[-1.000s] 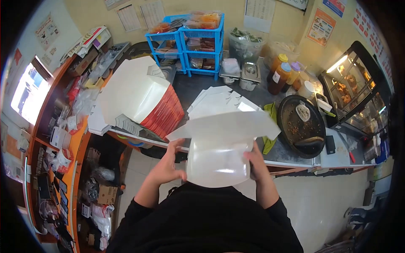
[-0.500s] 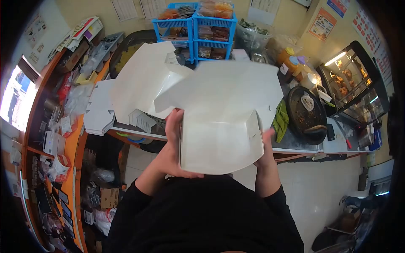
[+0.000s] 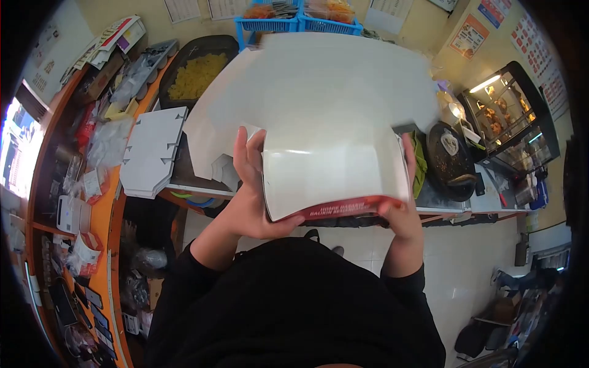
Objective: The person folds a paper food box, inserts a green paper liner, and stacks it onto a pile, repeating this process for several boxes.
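A white paper food box [image 3: 331, 175] is held in front of my body, its inside facing up and its wide lid flap raised, smeared by motion. Red printing with white letters shows on its near outer wall. My left hand [image 3: 248, 199] grips the left side, the thumb under the near edge and the fingers up along the wall. My right hand [image 3: 402, 211] grips the right near corner, thumb on the red wall. Behind it, another white box [image 3: 211, 135] on the counter is partly hidden. Flat white box blanks [image 3: 153, 147] lie stacked at its left.
A black tub of yellow food [image 3: 199, 75] stands at the back left. Blue baskets [image 3: 268, 24] are at the back. On the right are a dark oval tray [image 3: 451, 162], a green cloth [image 3: 421, 165] and a lit glass food cabinet [image 3: 500, 116]. An orange-edged shelf runs along the left.
The box has tilted and its near wall has bowed, bringing red printing into view. Its lid flap has swung upward and back. My right thumb has moved onto the near wall.
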Demonstrator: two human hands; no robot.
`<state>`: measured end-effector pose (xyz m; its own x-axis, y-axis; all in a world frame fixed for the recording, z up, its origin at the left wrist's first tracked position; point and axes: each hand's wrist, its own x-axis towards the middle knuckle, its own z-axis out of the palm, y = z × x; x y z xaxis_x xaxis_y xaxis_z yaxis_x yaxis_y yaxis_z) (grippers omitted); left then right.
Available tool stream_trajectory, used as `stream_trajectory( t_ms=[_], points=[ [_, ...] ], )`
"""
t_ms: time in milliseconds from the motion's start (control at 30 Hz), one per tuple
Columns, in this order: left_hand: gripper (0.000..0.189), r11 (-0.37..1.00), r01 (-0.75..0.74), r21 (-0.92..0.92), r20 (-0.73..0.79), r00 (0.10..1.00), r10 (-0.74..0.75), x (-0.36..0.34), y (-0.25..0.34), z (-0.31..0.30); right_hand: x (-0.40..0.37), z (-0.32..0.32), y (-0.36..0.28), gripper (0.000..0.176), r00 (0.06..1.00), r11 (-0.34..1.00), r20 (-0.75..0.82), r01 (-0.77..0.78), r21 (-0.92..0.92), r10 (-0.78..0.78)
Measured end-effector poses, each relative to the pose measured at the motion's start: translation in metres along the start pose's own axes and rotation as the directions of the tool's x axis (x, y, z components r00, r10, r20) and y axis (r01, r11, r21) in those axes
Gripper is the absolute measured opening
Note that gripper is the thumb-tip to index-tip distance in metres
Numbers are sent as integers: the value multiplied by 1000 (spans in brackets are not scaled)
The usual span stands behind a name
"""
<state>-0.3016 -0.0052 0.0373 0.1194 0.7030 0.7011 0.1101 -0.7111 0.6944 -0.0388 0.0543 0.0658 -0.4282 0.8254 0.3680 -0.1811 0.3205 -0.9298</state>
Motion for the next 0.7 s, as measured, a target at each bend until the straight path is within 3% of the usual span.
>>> stream_trajectory(
  t_ms=[33,67,100,133,233,300,333,367,433,467,533,567,700],
  points=[
    [140,989,-35,142,-49,998,42,0,-2,1,6,4,-5,126,998,997,-54,16,-79,-21],
    [137,958,-64,281,-90,992,93,2,-5,5,12,6,-10,114,977,911,-1,199,-360,-213],
    [135,906,-84,415,-125,981,149,4,-9,10,18,8,-15,104,916,717,53,346,-606,-397],
    [132,865,-73,496,-176,968,182,7,-11,20,23,20,-36,93,875,512,259,454,-729,-408],
    [125,754,-68,653,-273,908,318,8,-25,43,33,70,-50,59,803,384,574,586,-714,-160],
    [116,787,21,616,-253,952,173,-4,-27,38,37,76,-43,52,871,486,491,443,-753,-31],
    [114,785,4,619,-224,959,172,-1,-22,30,41,77,-36,49,890,526,454,370,-766,35],
    [104,740,14,672,-222,957,184,-3,-19,21,51,64,-27,33,852,450,492,517,-728,-182],
    [87,639,46,768,-219,956,194,-15,-13,-1,66,50,-51,24,944,644,295,320,-694,-151],
    [75,577,46,816,-146,981,128,-22,-18,-11,73,46,-63,19,976,732,187,209,-648,-114],
    [52,452,30,891,-13,999,-42,-41,-32,-21,93,43,-72,19,987,901,142,132,-412,-80],
    [33,529,118,840,-106,993,-53,-43,-34,-17,102,52,-77,22,983,939,173,116,-323,-62],
    [29,583,146,800,-227,971,69,-44,-44,-8,134,97,-64,26,839,832,539,348,-432,-72]
  ],
)
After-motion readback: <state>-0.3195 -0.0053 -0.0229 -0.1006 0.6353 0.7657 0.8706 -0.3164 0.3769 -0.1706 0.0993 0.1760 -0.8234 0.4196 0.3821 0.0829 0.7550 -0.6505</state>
